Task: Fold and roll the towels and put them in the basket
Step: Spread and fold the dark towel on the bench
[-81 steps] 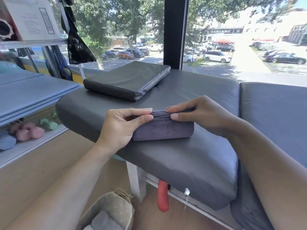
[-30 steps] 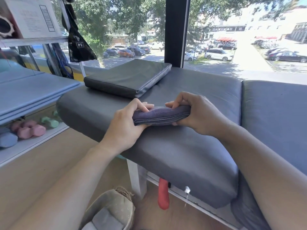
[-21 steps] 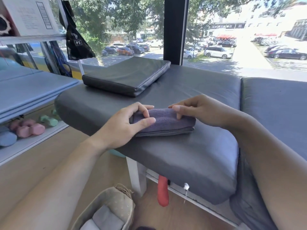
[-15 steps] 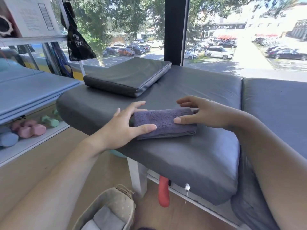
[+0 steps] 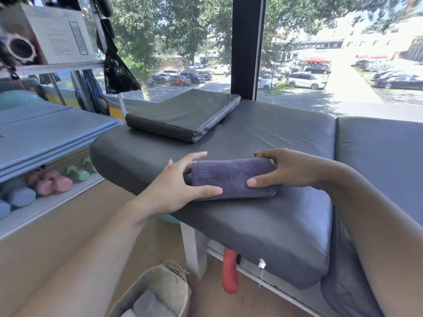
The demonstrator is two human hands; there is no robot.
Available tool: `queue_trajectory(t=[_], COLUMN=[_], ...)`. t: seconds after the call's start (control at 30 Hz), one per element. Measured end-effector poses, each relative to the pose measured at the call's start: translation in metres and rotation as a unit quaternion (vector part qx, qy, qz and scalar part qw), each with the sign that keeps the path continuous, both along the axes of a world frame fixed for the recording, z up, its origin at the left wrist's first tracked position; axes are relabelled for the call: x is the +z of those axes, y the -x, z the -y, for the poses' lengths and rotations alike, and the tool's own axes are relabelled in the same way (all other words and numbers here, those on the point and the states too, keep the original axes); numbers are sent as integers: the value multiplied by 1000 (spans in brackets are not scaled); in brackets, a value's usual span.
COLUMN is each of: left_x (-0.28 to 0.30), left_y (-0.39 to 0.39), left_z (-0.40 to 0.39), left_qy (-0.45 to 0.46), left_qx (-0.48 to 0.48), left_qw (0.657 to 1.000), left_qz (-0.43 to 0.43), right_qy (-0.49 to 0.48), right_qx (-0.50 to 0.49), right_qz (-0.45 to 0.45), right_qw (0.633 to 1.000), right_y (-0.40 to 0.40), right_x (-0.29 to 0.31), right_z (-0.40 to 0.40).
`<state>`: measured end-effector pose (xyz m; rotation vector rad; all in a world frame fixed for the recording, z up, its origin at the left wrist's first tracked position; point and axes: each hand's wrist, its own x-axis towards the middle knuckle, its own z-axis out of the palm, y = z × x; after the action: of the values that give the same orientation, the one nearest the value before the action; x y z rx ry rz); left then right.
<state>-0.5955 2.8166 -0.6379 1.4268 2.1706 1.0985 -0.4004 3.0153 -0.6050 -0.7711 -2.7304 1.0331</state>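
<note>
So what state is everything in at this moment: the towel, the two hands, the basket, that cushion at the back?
purple towel: folded into a thick compact bundle, lying on the grey bench pad.
left hand: open, cupping the towel's left end.
right hand: open, cupping the towel's right end.
basket: on the floor below the bench, holding grey towels already.
black cushion: lying flat at the back of the bench.
</note>
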Motion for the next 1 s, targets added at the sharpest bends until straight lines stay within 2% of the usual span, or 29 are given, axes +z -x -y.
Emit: queue_trajectory(t=[0.1, 0.17, 0.27, 0.37, 0.6, 0.67, 0.8, 0.87, 1.0], left_x=[5, 10, 16, 19, 6, -3, -22, -33, -57], left_y=[-6, -12, -17, -19, -22, -16, 4, 15, 33], left_z=[3, 6, 14, 27, 70, 87, 120, 134, 152], left_qy=[-76, -98, -99, -73, -78, -77, -30, -10, -16], left_qx=[-9, -6, -25, -46, -6, 6, 24, 35, 31], left_qw=[996, 994, 994, 995, 995, 995, 999, 999, 993], left_qz=[51, 40, 31, 48, 55, 69, 34, 30, 114], right_qy=[35, 64, 103, 122, 92, 82, -2, -20, -12], right_qx=[31, 55, 68, 82, 100, 108, 142, 132, 100], right_qz=[-92, -155, -224, -253, -253, -232, -140, -133, -157], right_qw=[995, 984, 967, 956, 958, 963, 980, 982, 982], right_y=[2, 4, 5, 6, 25, 30, 49, 62, 92], right_x=[5, 9, 14, 19, 12, 8, -5, -19, -43], right_z=[7, 15, 27, 45, 95, 107, 134, 148, 175])
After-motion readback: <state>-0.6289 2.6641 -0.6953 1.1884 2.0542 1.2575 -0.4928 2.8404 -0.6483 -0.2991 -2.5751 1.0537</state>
